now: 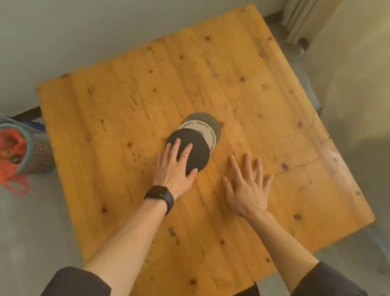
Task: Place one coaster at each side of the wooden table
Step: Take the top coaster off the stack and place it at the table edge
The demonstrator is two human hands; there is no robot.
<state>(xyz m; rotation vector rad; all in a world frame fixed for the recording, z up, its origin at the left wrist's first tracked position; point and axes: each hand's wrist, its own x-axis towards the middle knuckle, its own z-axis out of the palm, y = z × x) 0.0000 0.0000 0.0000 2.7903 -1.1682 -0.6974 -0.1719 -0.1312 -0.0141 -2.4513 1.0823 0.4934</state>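
A fanned stack of round coasters lies near the middle of the wooden table (121,118). The nearest is a black coaster (198,152); it overlaps a cream coaster (206,130) with printed lettering, and behind that a grey coaster (203,117) peeks out. My left hand (176,167), with a ring and a dark wristwatch, rests flat on the black coaster with its fingers spread. My right hand (247,187) lies flat on the bare wood to the right of the stack, fingers apart, holding nothing.
A mesh basket (37,151) with a teal rim and an orange bag inside stands on the floor to the left of the table. A curtain (302,16) hangs at the far right corner. Grey floor surrounds the table.
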